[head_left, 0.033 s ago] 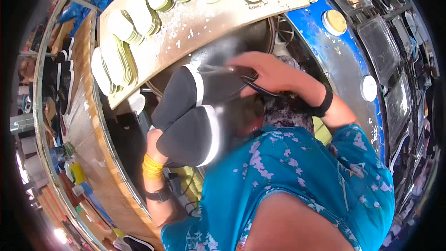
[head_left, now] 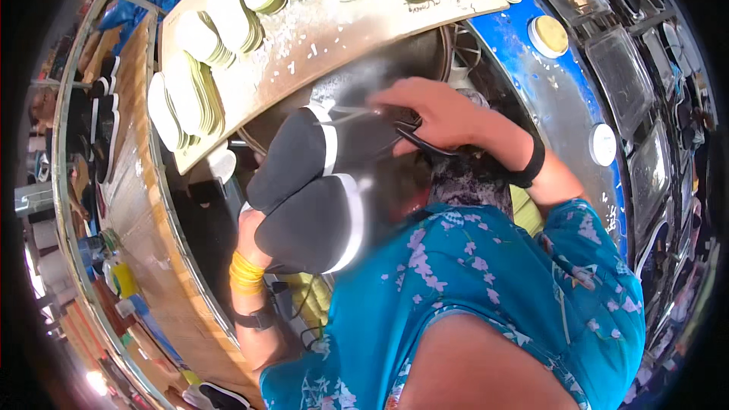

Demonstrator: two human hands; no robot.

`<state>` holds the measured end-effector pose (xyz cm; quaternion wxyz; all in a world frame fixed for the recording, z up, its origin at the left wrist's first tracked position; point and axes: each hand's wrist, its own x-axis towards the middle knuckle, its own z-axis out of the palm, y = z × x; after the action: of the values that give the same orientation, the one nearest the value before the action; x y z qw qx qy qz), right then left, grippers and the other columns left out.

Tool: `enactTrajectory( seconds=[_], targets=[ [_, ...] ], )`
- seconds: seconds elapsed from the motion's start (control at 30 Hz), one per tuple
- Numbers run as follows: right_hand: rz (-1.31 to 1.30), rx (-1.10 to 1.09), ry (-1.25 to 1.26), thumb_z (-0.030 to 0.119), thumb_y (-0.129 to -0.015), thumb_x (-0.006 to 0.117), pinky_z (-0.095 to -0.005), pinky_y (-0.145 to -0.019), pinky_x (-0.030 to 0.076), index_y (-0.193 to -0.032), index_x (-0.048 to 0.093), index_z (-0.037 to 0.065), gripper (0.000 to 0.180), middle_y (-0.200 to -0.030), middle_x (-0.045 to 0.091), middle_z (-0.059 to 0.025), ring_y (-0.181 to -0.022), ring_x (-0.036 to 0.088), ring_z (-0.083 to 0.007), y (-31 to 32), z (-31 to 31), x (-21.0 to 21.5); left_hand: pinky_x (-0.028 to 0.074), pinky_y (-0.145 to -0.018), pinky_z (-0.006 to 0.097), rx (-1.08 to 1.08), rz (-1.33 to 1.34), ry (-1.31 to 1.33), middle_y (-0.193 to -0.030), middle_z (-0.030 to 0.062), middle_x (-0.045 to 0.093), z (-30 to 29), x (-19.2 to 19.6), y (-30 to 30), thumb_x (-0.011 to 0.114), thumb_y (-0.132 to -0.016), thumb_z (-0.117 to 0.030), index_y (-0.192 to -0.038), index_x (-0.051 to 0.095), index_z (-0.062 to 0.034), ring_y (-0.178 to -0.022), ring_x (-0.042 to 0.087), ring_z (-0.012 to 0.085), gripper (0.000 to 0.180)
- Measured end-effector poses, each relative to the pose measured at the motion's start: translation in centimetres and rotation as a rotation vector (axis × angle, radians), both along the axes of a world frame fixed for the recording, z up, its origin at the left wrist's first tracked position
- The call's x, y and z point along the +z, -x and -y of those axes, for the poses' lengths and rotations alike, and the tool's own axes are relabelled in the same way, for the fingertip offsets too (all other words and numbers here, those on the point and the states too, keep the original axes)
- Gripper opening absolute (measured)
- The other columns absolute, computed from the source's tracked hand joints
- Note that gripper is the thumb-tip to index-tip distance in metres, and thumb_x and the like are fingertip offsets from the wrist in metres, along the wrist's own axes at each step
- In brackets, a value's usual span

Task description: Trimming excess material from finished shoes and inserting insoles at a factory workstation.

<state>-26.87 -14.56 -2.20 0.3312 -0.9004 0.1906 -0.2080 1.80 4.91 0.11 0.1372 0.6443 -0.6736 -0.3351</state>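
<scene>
My left hand [head_left: 254,239] is closed around the underside of a pair of black shoes, its fingers mostly hidden behind them. The upper shoe [head_left: 285,156] and the lower shoe [head_left: 307,224] lie side by side, each with a white band along its right edge. My right hand [head_left: 440,118] grips what look like black-handled scissors [head_left: 425,143], the dark handle passing under its fingers. Their thin metal end [head_left: 349,111] reaches toward the top of the upper shoe's white band. Blur hides whether it touches.
Beyond my hands a board [head_left: 304,57] carries stacks of pale soles [head_left: 201,95] and white scraps. A blue-edged table [head_left: 566,91] at the right holds a round tub [head_left: 547,36] and a white lid [head_left: 603,144]. More black shoes [head_left: 106,133] stand on the wooden bench [head_left: 152,235] at the left.
Almost nothing differs. The black handle in my right hand has turned slightly, and the shoes have barely shifted.
</scene>
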Motion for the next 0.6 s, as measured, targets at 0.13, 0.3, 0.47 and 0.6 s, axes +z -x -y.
enactTrajectory(
  seconds=[0.13,0.3,0.47,0.6],
  targets=[
    [-0.192,0.007,-0.056,0.035,-0.066,0.07,-0.0374,-0.071,0.045,-0.113,0.053,0.01,0.055,-0.091,0.058,-0.0125,-0.086,0.056,-0.0305,-0.2,-0.3,0.6,0.047,-0.074,0.033,-0.011,-0.118,0.043,-0.092,0.0157,0.063,-0.8,-0.7,-2.0,0.057,-0.072,-0.01,-0.095,0.063,-0.0032,-0.085,0.062,0.0298,0.025],
    [-0.416,-0.055,-0.216,0.035,-0.069,0.068,-0.0398,-0.074,0.045,-0.112,0.053,0.01,0.051,-0.092,0.061,-0.0135,-0.089,0.057,-0.0329,2.5,-1.6,-3.3,0.047,-0.07,0.036,-0.048,0.013,0.248,-0.085,0.0195,0.062,-0.2,-2.1,-2.8,0.057,-0.065,-0.005,-0.086,0.06,0.0015,-0.079,0.06,0.0358,0.022],
    [-0.188,-0.08,-0.289,0.034,-0.065,0.072,-0.0355,-0.085,0.043,-0.116,0.05,0.007,0.061,-0.104,0.058,-0.0149,-0.099,0.055,-0.0308,4.5,-3.7,-3.3,0.046,-0.074,0.038,-0.01,0.17,0.504,-0.085,0.0188,0.059,-1.2,-5.4,-5.6,0.063,-0.058,-0.002,-0.09,0.056,-0.0005,-0.079,0.057,0.0372,0.033],
    [-0.134,0.012,-0.159,0.037,-0.064,0.071,-0.0352,-0.083,0.044,-0.118,0.049,0.008,0.065,-0.107,0.056,-0.014,-0.099,0.054,-0.0315,2.0,-3.8,-1.2,0.043,-0.077,0.04,0.036,0.217,0.594,-0.085,0.018,0.059,-0.6,-5.1,-4.9,0.066,-0.057,-0.003,-0.088,0.053,-0.0008,-0.083,0.055,0.0372,0.034]
  ],
)
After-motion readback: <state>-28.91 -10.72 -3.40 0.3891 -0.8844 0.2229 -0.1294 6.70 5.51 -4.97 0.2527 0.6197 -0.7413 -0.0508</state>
